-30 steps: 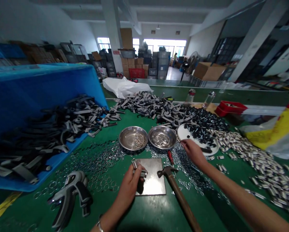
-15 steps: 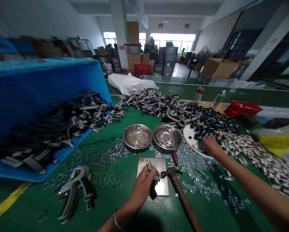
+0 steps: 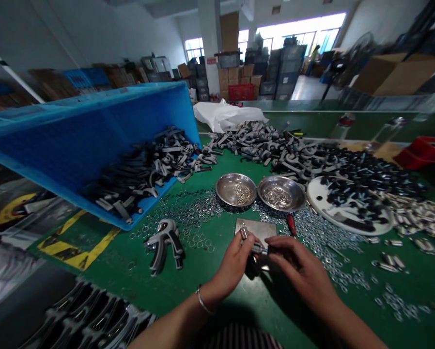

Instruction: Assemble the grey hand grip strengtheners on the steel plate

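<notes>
1. Gripping a spring-fitted metal part (image 3: pixel 244 232) in left hand (image 3: pixel 234 264), between thumb and fingers, over the steel plate (image 3: pixel 257 226)!
2. Curled at its right side with right hand (image 3: pixel 306 271); can't tell whether pinching anything.

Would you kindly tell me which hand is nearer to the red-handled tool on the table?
The right hand, just on the near side of the red-handled tool; the left hand is farther off, to the tool's left.

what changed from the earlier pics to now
The right hand has moved left from the white dish to the left hand; its grip is unclear. The view swung left. The left hand still holds the coiled metal part; the steel bowls stayed put.
</notes>
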A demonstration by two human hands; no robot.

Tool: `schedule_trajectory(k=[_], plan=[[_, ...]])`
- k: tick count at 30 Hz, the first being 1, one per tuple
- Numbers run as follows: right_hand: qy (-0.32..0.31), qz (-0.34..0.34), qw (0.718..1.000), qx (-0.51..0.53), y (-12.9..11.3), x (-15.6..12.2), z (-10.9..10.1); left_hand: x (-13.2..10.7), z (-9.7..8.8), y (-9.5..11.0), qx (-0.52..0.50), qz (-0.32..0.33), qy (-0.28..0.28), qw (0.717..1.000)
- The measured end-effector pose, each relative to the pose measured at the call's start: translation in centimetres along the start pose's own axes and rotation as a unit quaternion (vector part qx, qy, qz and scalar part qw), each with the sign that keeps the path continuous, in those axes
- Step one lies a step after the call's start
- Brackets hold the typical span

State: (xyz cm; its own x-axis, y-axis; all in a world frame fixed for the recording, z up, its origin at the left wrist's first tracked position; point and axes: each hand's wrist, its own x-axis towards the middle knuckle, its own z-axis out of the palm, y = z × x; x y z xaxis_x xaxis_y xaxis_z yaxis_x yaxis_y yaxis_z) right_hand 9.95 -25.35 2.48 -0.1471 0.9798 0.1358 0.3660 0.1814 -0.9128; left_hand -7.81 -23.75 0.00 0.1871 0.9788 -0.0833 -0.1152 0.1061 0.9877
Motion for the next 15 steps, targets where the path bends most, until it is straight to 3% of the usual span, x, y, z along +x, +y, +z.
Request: schedule_trajectory(k=[2, 5, 7, 10, 13, 15], plan=[[0.006, 0.040, 0.998, 0.053, 0.3, 0.2, 0.4, -0.4, -0.2, 0.2, 0.005, 0.005, 0.013, 1.000], [-0.049, 0.116, 0.984, 0.124, 0.6, -0.1, 1.2, -0.8, -0.4, 0.4, 0.019, 0.011, 0.043, 0.999], [-0.057, 0.097, 0.990, 0.085, 0.9, -0.7, 1.7, -0.9, -0.6, 0.7, 0.029, 0.006, 0.038, 0.999], [-0.024, -0.073, 0.994, -0.078, 1.6, -1.3, 1.5, -1.1, -1.0, 1.5, 0.050, 0.002, 0.006, 0.999], [-0.031, -0.256, 0.947, -0.193, 2.5, -1.3, 0.5, -1.3, -1.5, 2.5, 0.097, 0.011, -0.019, 0.995], [-0.034, -0.311, 0.923, -0.224, 2.8, -1.1, 0.0, -1.4, -1.7, 2.9, 0.128, 0.018, -0.029, 0.991]])
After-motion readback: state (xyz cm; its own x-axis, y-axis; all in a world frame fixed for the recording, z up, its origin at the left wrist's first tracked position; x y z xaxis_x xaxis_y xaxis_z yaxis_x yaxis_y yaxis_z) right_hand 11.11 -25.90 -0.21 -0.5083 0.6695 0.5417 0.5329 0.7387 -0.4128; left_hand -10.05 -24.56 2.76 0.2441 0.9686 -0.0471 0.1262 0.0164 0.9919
